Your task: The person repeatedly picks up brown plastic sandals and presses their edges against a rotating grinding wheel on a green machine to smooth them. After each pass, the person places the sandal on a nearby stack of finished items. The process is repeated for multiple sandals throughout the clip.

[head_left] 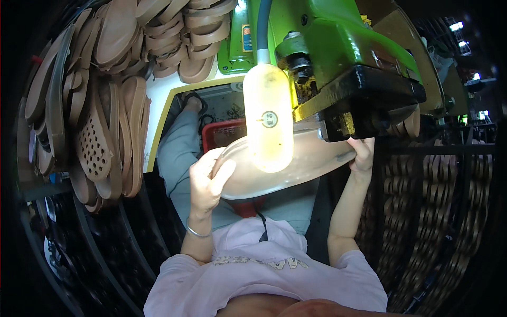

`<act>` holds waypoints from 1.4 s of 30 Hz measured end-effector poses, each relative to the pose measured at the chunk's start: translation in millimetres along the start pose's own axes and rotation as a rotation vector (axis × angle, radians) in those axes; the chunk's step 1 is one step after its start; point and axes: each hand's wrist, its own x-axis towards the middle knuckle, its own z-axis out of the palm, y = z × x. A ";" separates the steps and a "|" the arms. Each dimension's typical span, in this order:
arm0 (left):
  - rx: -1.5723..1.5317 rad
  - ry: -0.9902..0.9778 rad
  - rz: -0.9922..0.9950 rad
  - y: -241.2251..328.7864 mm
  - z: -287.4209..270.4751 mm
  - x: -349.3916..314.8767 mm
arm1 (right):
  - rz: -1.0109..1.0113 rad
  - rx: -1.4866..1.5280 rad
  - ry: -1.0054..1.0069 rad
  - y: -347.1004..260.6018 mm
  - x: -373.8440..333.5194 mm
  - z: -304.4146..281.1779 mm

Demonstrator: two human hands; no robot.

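A long, glossy, pale brown piece shaped like a shoe sole [312, 162] spans the space between my hands, in front of the green machine [338, 47]. My left hand [207, 182] grips its left end, thumb on the near side. At the other end, my right hand [362, 156] is closed on the edge, just below the machine's black head [369, 100]. Part of the right fingers is hidden there. A lit oblong lamp [268, 119] covers the middle of the piece. The piece's far edge, close to the machine head, is partly out of sight.
Brown soles [108, 132] and stacked strap sandals [203, 37] crowd the left side and top of the white table [158, 95] with its yellow edge. Below lies a red container [224, 132]. Racks of many brown pieces [412, 201] stand at the right. A cardboard box [422, 31] is behind the machine.
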 end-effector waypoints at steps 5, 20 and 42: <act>0.008 0.045 0.008 4.9 -28.5 -7.5 | -0.003 -0.011 -0.074 7.6 -2.8 24.3; 0.173 0.020 -0.181 -23.8 -105.3 -90.5 | -0.074 -0.056 -0.161 2.1 -16.9 116.4; 1.014 -0.340 0.549 61.7 15.8 67.6 | -0.123 -0.023 0.070 44.2 -43.8 64.5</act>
